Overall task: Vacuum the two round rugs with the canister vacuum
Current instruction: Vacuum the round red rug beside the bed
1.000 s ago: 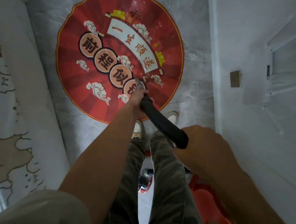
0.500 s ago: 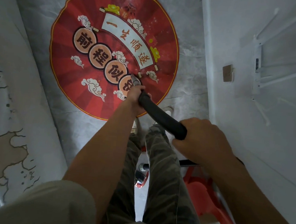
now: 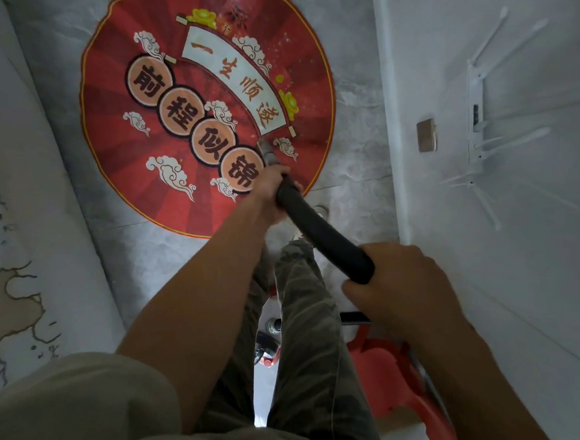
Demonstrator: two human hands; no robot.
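Since the earlier frame, hands and hose sit lower and rightward, uncovering the rug's fourth character. Right hand (image 3: 404, 289) wraps the black hose (image 3: 322, 235) nearest; left hand (image 3: 269, 194) clenches it ahead. Its axis runs up-left to the nozzle (image 3: 265, 149) touching the red round rug (image 3: 120, 166); no container visible.

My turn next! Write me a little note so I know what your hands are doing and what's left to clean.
Left hand: gripping the front of the black hose, just behind the grey nozzle.
Right hand: gripping the hose further back.
Nozzle tip sits on the red round rug, near its right edge by the last round character.
The red vacuum body is on the floor behind the legs, to the right.
Done: can't tell how much of this rug is cleaned.
Left: finish this rug; the second rug isn't in view.
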